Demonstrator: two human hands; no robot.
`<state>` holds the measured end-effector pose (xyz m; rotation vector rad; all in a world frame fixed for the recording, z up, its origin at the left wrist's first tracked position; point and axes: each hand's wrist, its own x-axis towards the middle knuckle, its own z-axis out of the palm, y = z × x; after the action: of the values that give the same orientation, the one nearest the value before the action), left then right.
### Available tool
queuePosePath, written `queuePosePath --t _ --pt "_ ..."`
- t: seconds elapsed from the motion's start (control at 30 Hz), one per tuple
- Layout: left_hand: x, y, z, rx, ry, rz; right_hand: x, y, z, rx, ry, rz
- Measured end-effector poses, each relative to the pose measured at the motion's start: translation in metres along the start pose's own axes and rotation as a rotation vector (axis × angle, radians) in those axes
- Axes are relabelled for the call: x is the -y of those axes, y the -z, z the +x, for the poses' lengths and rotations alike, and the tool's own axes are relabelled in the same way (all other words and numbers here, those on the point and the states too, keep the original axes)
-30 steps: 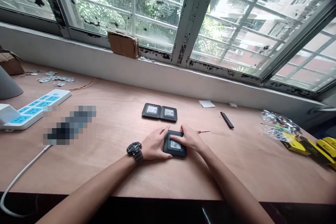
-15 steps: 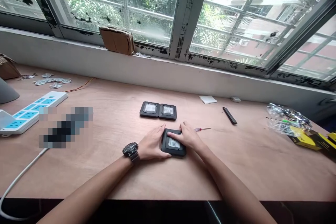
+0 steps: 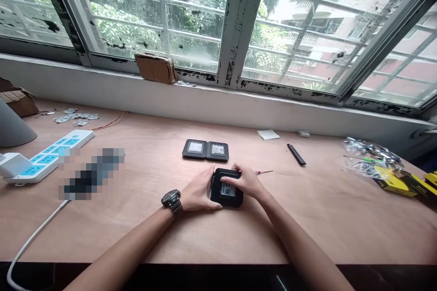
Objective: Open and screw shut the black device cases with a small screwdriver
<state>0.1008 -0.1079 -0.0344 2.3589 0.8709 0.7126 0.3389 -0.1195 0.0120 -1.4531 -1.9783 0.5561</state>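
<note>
A flat black square case [image 3: 233, 200] with a white label and a printed code lies in front of me on the wooden table. My left hand [image 3: 200, 191] is curved round its left side, thumb at the near edge and fingers toward the far corner. Over the case's far right part is my right hand [image 3: 248, 183], its thumb on the top face, partly covering the label, and its other fingers at the far edge. Just beyond my hands sit two similar labelled black cases [image 3: 195, 147], side by side. A small screwdriver [image 3: 264, 172] lies right of my right hand.
At the left are a white power strip [image 3: 75, 138], a blurred-out object [image 3: 89, 175] with a white cable, and several small pale parts [image 3: 81, 117]. Toward the right lie a black bar [image 3: 296, 154], white paper [image 3: 268, 134], clear plastic bags [image 3: 367, 154] and yellow-black boxes [image 3: 396, 182].
The view has tilted up slightly, so the background sits lower. Both hands stay on the black case, with the right thumb a little lower over the label.
</note>
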Motion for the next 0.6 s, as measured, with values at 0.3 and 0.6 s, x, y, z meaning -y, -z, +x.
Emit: queuePosePath --t 0.3,0.6 --pt "-0.024 0.009 -0.036 -0.094 0.052 0.317 0.01 0.04 -0.012 -0.105 0.042 0.217" --pt "-0.04 0.018 -0.102 -0.128 0.105 0.507 0.004 0.108 -0.041 0.193 0.42 -0.353"
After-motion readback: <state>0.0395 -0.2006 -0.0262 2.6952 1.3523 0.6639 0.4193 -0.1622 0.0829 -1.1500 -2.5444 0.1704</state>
